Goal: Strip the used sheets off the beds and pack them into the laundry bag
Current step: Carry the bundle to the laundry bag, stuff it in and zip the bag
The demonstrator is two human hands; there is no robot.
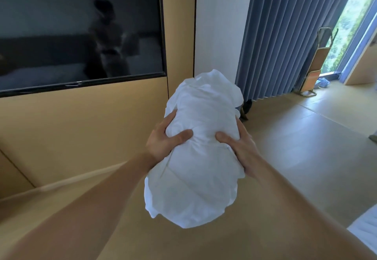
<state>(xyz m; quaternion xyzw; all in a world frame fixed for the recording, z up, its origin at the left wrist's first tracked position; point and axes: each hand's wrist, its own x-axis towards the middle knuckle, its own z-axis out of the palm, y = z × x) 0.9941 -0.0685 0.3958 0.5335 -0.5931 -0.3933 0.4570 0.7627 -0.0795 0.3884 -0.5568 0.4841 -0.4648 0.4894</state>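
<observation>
White bedding, wadded into one long bundle [195, 157], fills the middle of the frame. It is held up in the air in front of the person, clear of the tan floor [295, 137]. It looks light and soft all through. It dents under the thumbs, loose folds spill at its top and a flap hangs at its lower left, so I'd judge it would unroll or trail if taken by an edge. The waist of the wad, where the cloth is packed tightest, seems the safest place to grip.

Both hands are there. The left hand [163, 139] clasps the left flank, thumb pressed into the front and fingers wrapped behind. The right hand [241, 143] clasps the right flank the same way, and the two squeeze inward.

At the lower right edge, a pale bed corner [367, 229] just shows. No laundry bag is visible from here. A small dark shape [246, 107] sits at the foot of the curtain [285, 35], just behind the bundle's upper right, but it is too hidden to say what it is.
</observation>
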